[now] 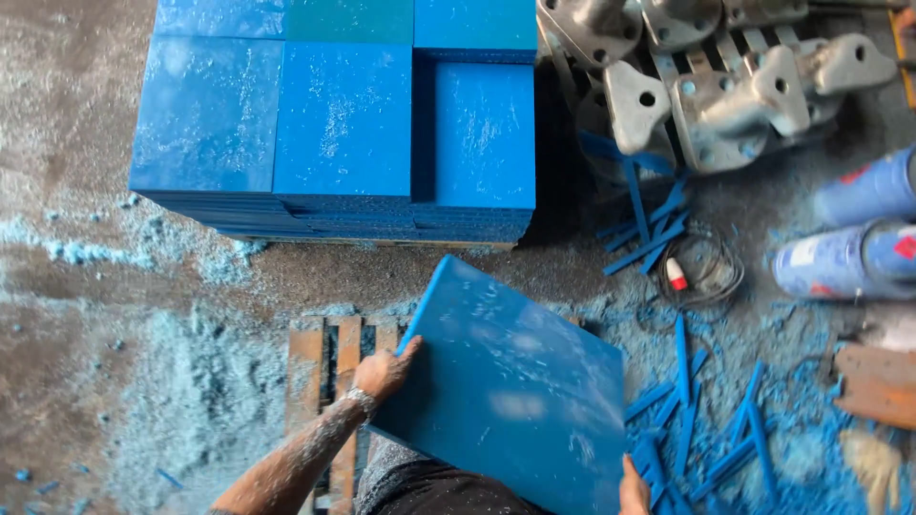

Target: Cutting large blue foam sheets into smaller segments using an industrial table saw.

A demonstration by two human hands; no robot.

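I hold a large blue square board [515,381] tilted over a wooden pallet [324,362]. My left hand [385,372] grips the board's left edge, thumb on top. My right hand [633,488] holds its lower right edge near the frame's bottom; only part of that hand shows. Beyond the pallet stand stacks of the same blue boards [343,124], several side by side, dusted with pale shavings.
Blue shavings [191,381] and cut blue strips [687,410] litter the concrete floor. Grey metal castings [716,86] lie piled at the upper right. Two blue cans [849,248] lie on their sides at the right edge, and a coiled cable [701,272] lies near them.
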